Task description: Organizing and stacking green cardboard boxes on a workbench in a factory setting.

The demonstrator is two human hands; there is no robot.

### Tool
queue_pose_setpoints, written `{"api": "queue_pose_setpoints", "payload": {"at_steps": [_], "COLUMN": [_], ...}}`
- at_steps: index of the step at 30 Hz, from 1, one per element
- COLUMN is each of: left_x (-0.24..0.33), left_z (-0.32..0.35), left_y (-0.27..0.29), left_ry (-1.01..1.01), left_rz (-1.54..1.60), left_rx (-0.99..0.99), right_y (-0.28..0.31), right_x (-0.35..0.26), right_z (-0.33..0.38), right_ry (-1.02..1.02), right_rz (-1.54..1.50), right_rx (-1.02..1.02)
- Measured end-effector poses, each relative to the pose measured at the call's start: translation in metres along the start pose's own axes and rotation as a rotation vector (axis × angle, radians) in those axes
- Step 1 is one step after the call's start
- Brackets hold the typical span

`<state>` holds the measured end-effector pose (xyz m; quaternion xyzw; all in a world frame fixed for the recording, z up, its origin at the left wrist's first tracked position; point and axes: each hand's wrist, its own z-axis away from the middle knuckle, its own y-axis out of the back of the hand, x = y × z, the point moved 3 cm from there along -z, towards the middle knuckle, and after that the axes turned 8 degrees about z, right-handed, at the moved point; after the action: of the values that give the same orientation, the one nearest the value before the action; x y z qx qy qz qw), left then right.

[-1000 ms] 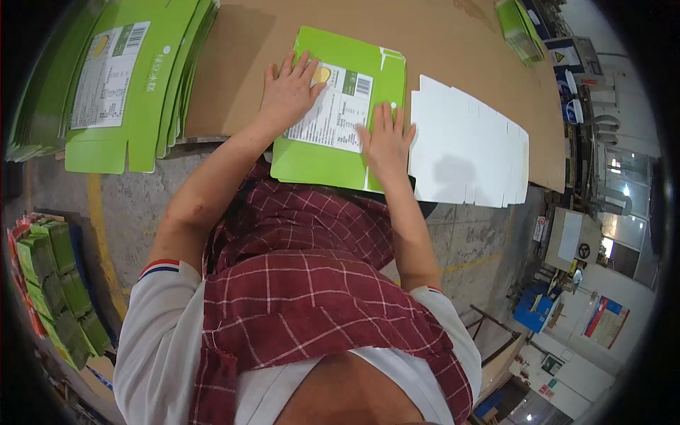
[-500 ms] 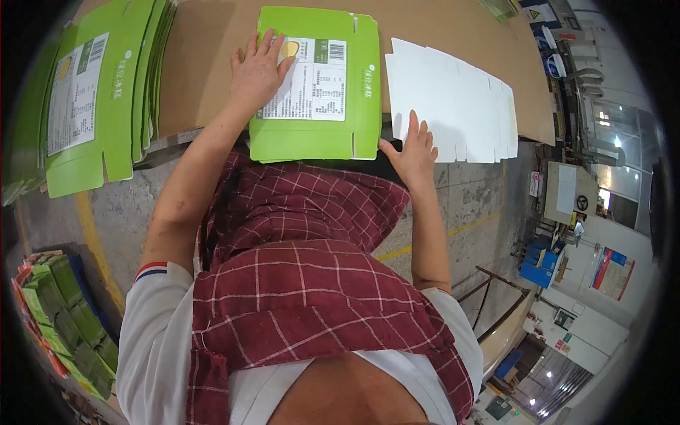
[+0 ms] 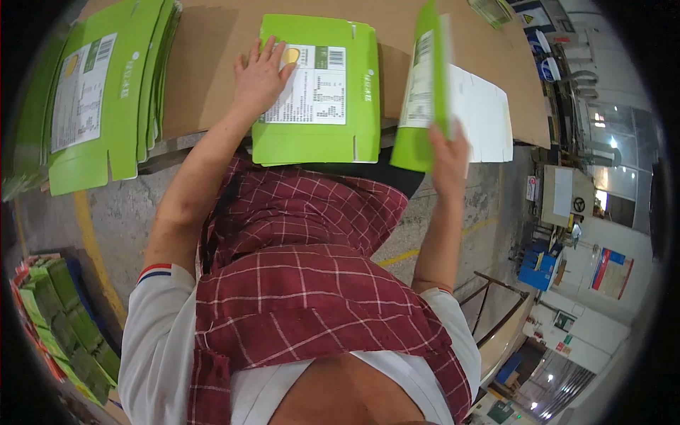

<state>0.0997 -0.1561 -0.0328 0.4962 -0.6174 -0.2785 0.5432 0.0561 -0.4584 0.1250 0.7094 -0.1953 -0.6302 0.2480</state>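
My left hand (image 3: 262,79) lies with spread fingers on a flat green carton blank (image 3: 361,134) that has a white printed panel. Over to the right, my right hand (image 3: 450,159) grips the near edge of another green carton blank (image 3: 409,152), which stands tilted up and is blurred at its upper right. Its printed panel faces left. Beneath and beyond it lies a carton blank with its white side up (image 3: 482,117), partly covered by the raised one.
A stack of green carton blanks (image 3: 120,159) stands on the cardboard-covered table (image 3: 202,64) at the left. More green packs are piled low at the left (image 3: 78,312). Beyond the table's right end are a blue bin (image 3: 538,265) and a metal frame (image 3: 489,297).
My right hand has moved right and taken hold of a green carton blank, now lifted and tilted over the white one. My left hand stays on its blank, nearly unmoved.
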Motion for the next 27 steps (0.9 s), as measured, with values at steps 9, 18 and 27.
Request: {"api": "queue_pose_setpoints", "payload": {"at_steps": [9, 18, 27], "left_x": [-0.012, -0.011, -0.007], "left_z": [-0.012, -0.007, -0.011], "left_y": [0.027, 0.011, 0.009], "left_ry": [0.26, -0.014, 0.01], "left_rz": [0.941, 0.18, 0.001], "left_rx": [-0.123, 0.089, -0.034], "right_y": [-0.076, -0.106, -0.047], "right_x": [0.026, 0.026, 0.094], "right_z": [0.008, 0.019, -0.062], "right_ry": [-0.332, -0.439, -0.081], "right_rz": [-0.806, -0.569, 0.16], "right_rx": [-0.144, -0.418, -0.215]}}
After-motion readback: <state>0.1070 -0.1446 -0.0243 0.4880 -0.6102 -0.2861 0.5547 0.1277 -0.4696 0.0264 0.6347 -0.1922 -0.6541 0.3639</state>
